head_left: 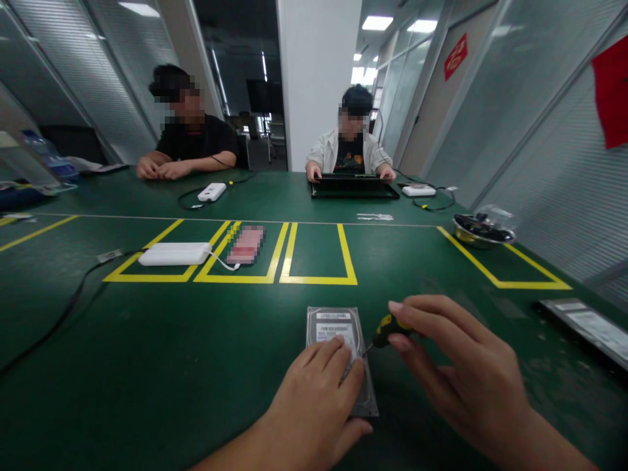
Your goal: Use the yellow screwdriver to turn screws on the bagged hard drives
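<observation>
A silver hard drive (338,316) with white labels lies flat on the green table in front of me. My left hand (316,396) is laid over its lower left part, fingers curled across the top and thumb by the near edge, gripping it. In my right hand (464,363), a short black-and-yellow screwdriver (385,329) is pinched between thumb and fingers. Its shaft slants down to the left, and the tip meets the drive's right edge beside my left fingertips. Whether the tip sits in a screw is too small to tell.
Another drive (591,327) lies at the right. A metal bowl (483,234) of dark items stands behind it. Yellow tape (318,280) marks boxes around a white power bank (175,254) and a pink phone (246,245). Two people sit opposite, one holding a black panel (356,190).
</observation>
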Available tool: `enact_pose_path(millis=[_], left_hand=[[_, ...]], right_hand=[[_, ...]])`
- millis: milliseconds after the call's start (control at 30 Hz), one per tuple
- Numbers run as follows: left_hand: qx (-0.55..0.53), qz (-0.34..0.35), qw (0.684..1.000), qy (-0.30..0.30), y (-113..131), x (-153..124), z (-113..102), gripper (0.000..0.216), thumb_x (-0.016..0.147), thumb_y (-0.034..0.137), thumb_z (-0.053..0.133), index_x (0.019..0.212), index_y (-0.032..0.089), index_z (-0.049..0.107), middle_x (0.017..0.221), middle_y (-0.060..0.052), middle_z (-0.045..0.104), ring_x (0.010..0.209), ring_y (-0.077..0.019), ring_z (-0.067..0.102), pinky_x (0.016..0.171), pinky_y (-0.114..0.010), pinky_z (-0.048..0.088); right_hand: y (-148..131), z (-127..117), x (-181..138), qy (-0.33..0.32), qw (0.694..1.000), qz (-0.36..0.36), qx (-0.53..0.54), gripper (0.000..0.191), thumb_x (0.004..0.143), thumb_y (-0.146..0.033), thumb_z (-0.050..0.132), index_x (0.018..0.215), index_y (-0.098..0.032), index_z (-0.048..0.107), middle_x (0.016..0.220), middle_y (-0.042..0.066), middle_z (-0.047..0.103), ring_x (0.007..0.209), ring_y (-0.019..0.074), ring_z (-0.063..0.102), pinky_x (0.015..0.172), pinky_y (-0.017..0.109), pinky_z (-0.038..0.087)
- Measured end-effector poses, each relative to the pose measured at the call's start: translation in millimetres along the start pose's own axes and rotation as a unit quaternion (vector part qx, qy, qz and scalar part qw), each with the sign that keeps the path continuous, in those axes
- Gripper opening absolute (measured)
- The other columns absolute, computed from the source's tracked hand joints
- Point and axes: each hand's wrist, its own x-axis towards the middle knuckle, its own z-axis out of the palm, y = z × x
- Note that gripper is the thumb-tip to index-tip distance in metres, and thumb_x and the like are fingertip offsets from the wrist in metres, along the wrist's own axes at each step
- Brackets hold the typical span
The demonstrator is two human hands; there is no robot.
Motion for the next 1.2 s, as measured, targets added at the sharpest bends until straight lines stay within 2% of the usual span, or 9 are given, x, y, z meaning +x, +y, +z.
enact_pose_path(millis=[100,200,367,633,733,867,1000,1200], left_hand=[[-0.001,0.000,1.000,-0.001,-0.1,-0.2,-0.2,0.068,0.080,0.053,0.071,0.133,0.018,0.049,0.136,-0.011,0.054,0.132,-0.0312,0.042,0.111,-0.048,0.035],[0.001,0.003,1.000,0.001,-1.0,-0.5,-0.1,0.068,0.080,0.054,0.071,0.134,0.018,0.049,0.138,-0.012,0.054,0.133,-0.0316,0.042,0.111,-0.049,0.036],[0.011,0.008,1.000,0.009,-3.0,-0.5,0.1,0.068,0.081,0.056,0.069,0.134,0.018,0.049,0.137,-0.013,0.055,0.133,-0.0324,0.043,0.109,-0.049,0.037],[0.010,0.015,1.000,0.002,-4.5,-0.1,0.2,0.069,0.081,0.056,0.069,0.135,0.017,0.049,0.137,-0.013,0.055,0.132,-0.0327,0.043,0.108,-0.050,0.038],[0.012,0.018,1.000,-0.001,-4.8,0.0,0.2,0.069,0.083,0.055,0.068,0.136,0.017,0.048,0.139,-0.014,0.054,0.133,-0.0330,0.042,0.109,-0.050,0.037],[0.010,0.016,1.000,-0.008,-5.1,-0.1,-0.4,0.068,0.084,0.056,0.066,0.136,0.017,0.048,0.139,-0.014,0.054,0.134,-0.0330,0.042,0.108,-0.050,0.037],[0.009,0.015,1.000,-0.006,-4.2,0.1,-1.7,0.069,0.083,0.056,0.068,0.135,0.017,0.049,0.139,-0.014,0.054,0.134,-0.0321,0.042,0.109,-0.049,0.037],[0.011,0.010,1.000,-0.009,-2.5,1.4,-4.2,0.068,0.083,0.055,0.068,0.136,0.016,0.048,0.139,-0.014,0.053,0.134,-0.0319,0.041,0.110,-0.048,0.036]], right_hand=[[-5.1,-3.0,16.7,-0.038,0.999,-0.002,-0.036,0.014,0.093,-0.021,0.056,0.106,-0.017,0.061,0.094,0.006,0.062,0.081,0.0164,0.063,0.069,0.027,0.054],[-9.3,-6.3,27.0,-0.087,0.994,0.011,-0.071,0.015,0.095,-0.026,0.053,0.097,-0.017,0.063,0.085,0.006,0.061,0.072,0.0196,0.061,0.063,0.033,0.053],[-12.4,-12.7,34.7,-0.121,0.988,0.027,-0.092,0.021,0.096,-0.029,0.048,0.089,-0.018,0.065,0.081,0.005,0.059,0.065,0.0174,0.058,0.056,0.030,0.049],[-6.2,-18.3,38.2,-0.137,0.990,0.040,-0.022,0.015,0.093,-0.021,0.050,0.097,-0.022,0.064,0.091,0.003,0.062,0.073,0.0145,0.062,0.063,0.025,0.050],[-4.7,-20.0,36.7,-0.122,0.992,0.039,-0.016,0.015,0.090,-0.020,0.053,0.103,-0.022,0.061,0.092,0.003,0.063,0.076,0.0145,0.063,0.064,0.025,0.051],[-3.2,-20.7,36.5,-0.121,0.992,0.046,-0.008,0.005,0.089,-0.021,0.054,0.090,-0.022,0.059,0.083,0.001,0.063,0.069,0.0137,0.062,0.059,0.024,0.050],[-2.0,-20.5,36.9,-0.102,0.994,0.044,-0.016,0.005,0.089,-0.024,0.055,0.088,-0.021,0.059,0.078,0.000,0.063,0.064,0.0142,0.061,0.055,0.025,0.049],[-1.6,-21.3,38.6,-0.114,0.992,0.049,0.007,0.008,0.091,-0.025,0.055,0.088,-0.022,0.062,0.089,0.003,0.064,0.073,0.0155,0.062,0.060,0.025,0.051]])
